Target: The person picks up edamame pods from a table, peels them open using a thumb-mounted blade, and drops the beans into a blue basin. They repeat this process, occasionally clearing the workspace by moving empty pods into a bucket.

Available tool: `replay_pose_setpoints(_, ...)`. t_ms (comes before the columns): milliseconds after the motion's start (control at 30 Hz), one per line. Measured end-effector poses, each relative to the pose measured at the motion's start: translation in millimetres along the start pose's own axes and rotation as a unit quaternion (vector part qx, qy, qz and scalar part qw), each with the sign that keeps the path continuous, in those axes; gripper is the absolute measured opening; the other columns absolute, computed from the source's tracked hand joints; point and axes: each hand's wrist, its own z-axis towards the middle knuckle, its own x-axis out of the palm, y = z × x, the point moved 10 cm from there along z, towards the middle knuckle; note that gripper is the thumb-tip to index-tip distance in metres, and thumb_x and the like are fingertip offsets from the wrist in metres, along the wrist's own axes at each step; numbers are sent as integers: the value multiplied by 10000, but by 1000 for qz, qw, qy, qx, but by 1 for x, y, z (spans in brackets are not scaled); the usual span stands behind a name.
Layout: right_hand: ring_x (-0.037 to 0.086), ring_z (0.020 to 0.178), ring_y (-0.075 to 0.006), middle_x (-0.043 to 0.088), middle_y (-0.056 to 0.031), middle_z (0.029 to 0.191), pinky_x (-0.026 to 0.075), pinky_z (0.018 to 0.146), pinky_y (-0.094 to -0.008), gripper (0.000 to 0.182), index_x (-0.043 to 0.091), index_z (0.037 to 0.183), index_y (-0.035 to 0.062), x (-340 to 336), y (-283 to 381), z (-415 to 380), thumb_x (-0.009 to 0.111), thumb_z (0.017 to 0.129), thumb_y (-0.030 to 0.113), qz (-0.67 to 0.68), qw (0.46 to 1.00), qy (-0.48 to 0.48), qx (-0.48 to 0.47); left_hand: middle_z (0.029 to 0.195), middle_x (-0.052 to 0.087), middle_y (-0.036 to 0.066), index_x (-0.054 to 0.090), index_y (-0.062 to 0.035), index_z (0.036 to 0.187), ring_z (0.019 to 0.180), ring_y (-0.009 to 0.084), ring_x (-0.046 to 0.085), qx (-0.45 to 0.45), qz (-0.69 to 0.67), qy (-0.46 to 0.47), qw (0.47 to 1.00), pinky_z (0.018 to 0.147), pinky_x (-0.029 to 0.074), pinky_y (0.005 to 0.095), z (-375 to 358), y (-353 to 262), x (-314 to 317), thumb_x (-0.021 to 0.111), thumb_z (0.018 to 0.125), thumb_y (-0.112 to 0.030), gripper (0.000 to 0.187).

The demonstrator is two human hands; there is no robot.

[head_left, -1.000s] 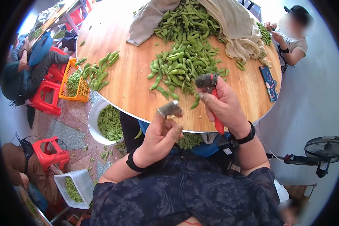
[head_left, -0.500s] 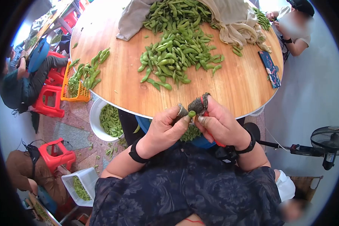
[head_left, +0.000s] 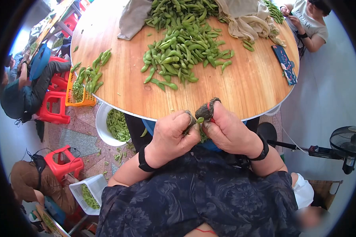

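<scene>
Close together at the near edge of the round wooden table (head_left: 134, 87), both hands meet over my lap. My left hand (head_left: 171, 136) is closed, its thumb and finger pinching a green pod (head_left: 200, 119). Dark, worn covers wrap some fingertips. My right hand (head_left: 231, 128) is also closed on that pod from the other side, with a dark cover (head_left: 205, 111) and a red band on one finger. A large heap of green pods (head_left: 178, 55) lies beyond the hands. Below them, a blue container is mostly hidden.
A white bucket of pods (head_left: 100, 126), an orange basket (head_left: 81, 103) and red stools (head_left: 65, 166) stand at left. A patterned blue pouch (head_left: 283, 65) lies on the table's right. A fan (head_left: 346, 140) is at right. Other people sit left and upper right.
The pod between my hands shows less now. A red tool part seen beneath my right hand is hidden now. The view has shifted slightly.
</scene>
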Motion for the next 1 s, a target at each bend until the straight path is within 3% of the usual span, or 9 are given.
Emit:
replay_pose_setpoints(133,541,667,-404,525,-196,750,440,586,-428,148,419,986,-2,2,1,0,489,862,37,18,1000,-7,-14,571,429,87,447,-19,653,471,210,447,8,3,18,1000,450,348,337,-4,3,3,609,758,-16,193)
replay_pose_setpoints(233,557,650,-376,527,-166,729,440,568,-422,144,416,987,1,1,8,-1,491,872,43,5,999,1,-35,589,468,24,510,-20,712,489,123,457,-122,-209,65,968,451,347,296,-13,25,15,575,833,-62,144)
replay_pose_setpoints(300,559,549,-247,523,-101,693,430,494,-357,99,423,989,13,14,-6,-4,454,904,54,175,977,71,104,625,490,-23,567,-23,801,517,58,445,-340,-410,138,835,456,337,238,-34,39,41,530,904,-132,155)
replay_pose_setpoints(333,559,549,-247,523,-101,693,430,494,-357,99,423,989,13,14,-7,-5,454,904,54,176,976,71,105,625,490,-23,567,-23,801,517,58,445,-341,-410,139,834,456,337,238,-34,40,40,530,904,-132,155)
replay_pose_setpoints(400,489,455,-102,509,-34,666,383,419,-267,77,438,995,31,21,-12,-9,409,929,60,249,953,108,133,638,495,-29,589,-29,861,509,50,428,-434,-495,163,735,463,327,197,-48,43,54,509,935,-179,186)
replay_pose_setpoints(500,407,402,-32,504,-7,653,326,380,-204,91,445,995,44,26,-13,-10,375,937,56,341,925,95,139,635,495,-15,595,-28,854,504,49,422,-449,-511,167,714,462,322,194,-50,41,58,516,939,-189,199)
replay_pose_setpoints(833,580,637,-254,548,-108,701,445,574,-348,107,475,950,18,8,-18,-12,519,880,85,193,971,49,129,650,494,-44,582,-46,841,528,22,411,-334,-431,149,825,465,309,190,-39,42,49,503,967,-209,221)
replay_pose_setpoints(900,566,604,-299,553,-134,705,444,556,-354,108,470,931,16,-2,1,-7,529,875,88,65,998,17,9,666,500,-49,586,-43,854,536,19,410,-309,-421,178,834,472,309,190,-39,37,49,499,973,-216,228)
replay_pose_setpoints(1000,561,603,-335,553,-146,703,444,546,-365,107,463,900,19,-2,3,-7,540,857,81,50,999,11,-11,682,506,-49,596,-37,883,534,21,412,-316,-422,187,829,482,320,187,-39,34,49,495,969,-209,217)
